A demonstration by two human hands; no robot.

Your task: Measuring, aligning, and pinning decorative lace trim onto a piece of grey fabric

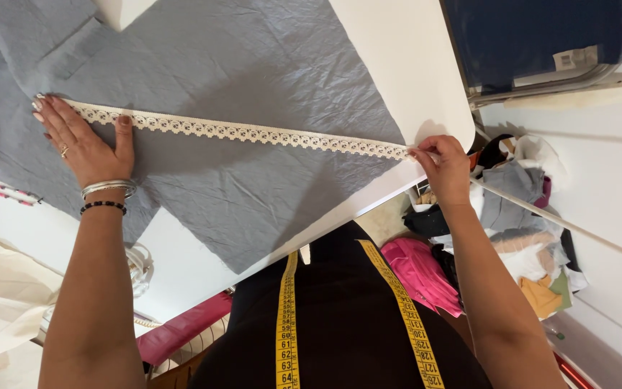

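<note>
- We see the left hand [84, 144] lying flat, palm down and fingers spread, on one end of a cream lace trim [246, 132]; it presses the lace against the cloth and grips nothing.
- That wrist carries silver bangles [109, 187] and a dark beaded bracelet [102, 207], and a ring sits on one finger.
- We see the right hand [444, 169] at the table's edge, thumb and fingertips closed in a pinch on the other end of the lace trim.
- The lace runs taut in a straight line between the two hands, slanting slightly downward toward the right hand, and lies on top of a crumpled grey-blue fabric [253, 79].
- The fabric is spread over a white table [404, 65], covering most of it; the lace crosses its lower half and reaches just past its right border.
- A yellow measuring tape [287, 324] hangs around the person's neck, both ends falling down over dark clothing.
- Beyond the right hand, below the table's edge, we find a heap of mixed cloth scraps [520, 223], with a pink piece [419, 270] nearest the body.
- A dark blue chair cushion [541, 32] shows at the upper right.
</note>
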